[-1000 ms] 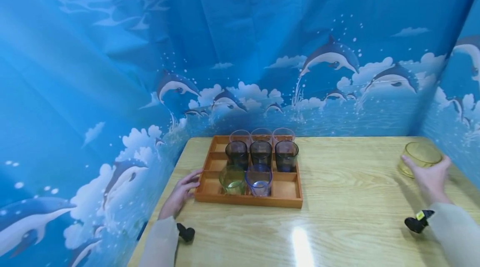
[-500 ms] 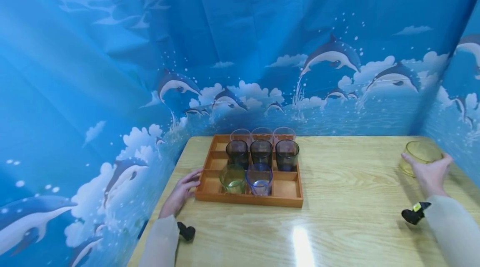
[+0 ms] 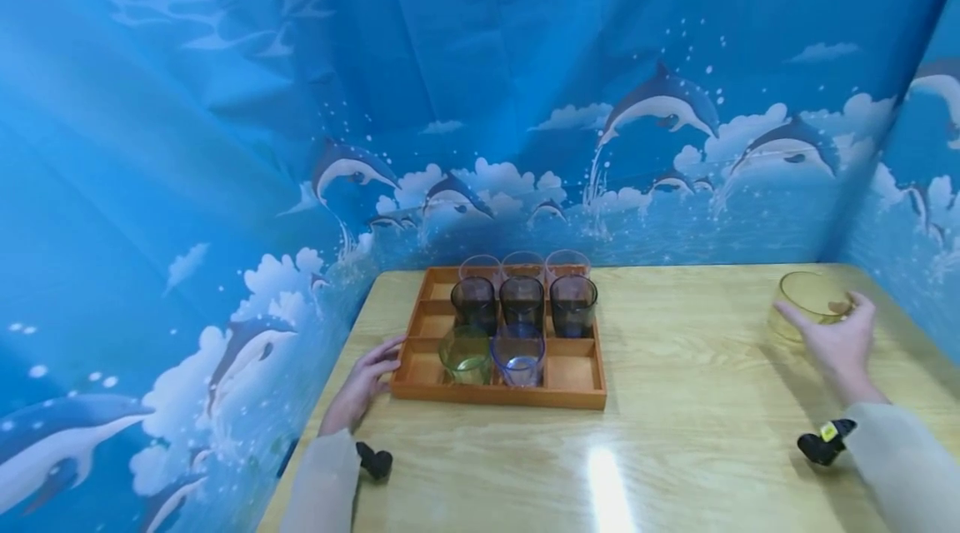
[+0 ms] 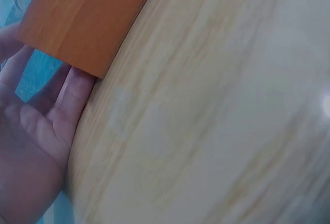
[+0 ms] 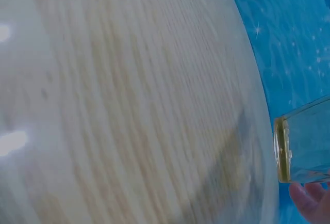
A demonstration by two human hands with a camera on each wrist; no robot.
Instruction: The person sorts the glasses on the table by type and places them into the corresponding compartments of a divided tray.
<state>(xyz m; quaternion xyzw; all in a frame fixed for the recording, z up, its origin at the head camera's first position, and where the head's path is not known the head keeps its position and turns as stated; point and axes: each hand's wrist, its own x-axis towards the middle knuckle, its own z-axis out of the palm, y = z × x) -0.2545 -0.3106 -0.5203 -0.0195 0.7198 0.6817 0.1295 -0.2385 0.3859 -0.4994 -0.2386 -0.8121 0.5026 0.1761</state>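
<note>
At the right of the head view, my right hand (image 3: 838,346) grips a transparent yellow glass cup (image 3: 780,325) with thumb and fingers round its sides. In the right wrist view, the base of this glass cup (image 5: 282,152) shows at the right edge, with fingertips (image 5: 304,201) beside it. Whether it touches the table cannot be told. My left hand (image 3: 363,383) rests against the left side of a brown wooden tray (image 3: 495,396). The left wrist view shows its fingers (image 4: 75,92) reaching to the tray's corner (image 4: 87,33).
The divided tray holds clear pinkish glasses (image 3: 567,264) at the back, dark glasses (image 3: 474,308) in the middle, and a green glass (image 3: 467,358) and a blue-rimmed glass (image 3: 517,358) in front. Its front right compartment (image 3: 572,371) shows bare wood. A dolphin-print curtain (image 3: 480,100) stands behind the table (image 3: 690,400).
My right hand has brought the yellow glass cup a little to the left and slightly back. The left hand and the tray hold their place.
</note>
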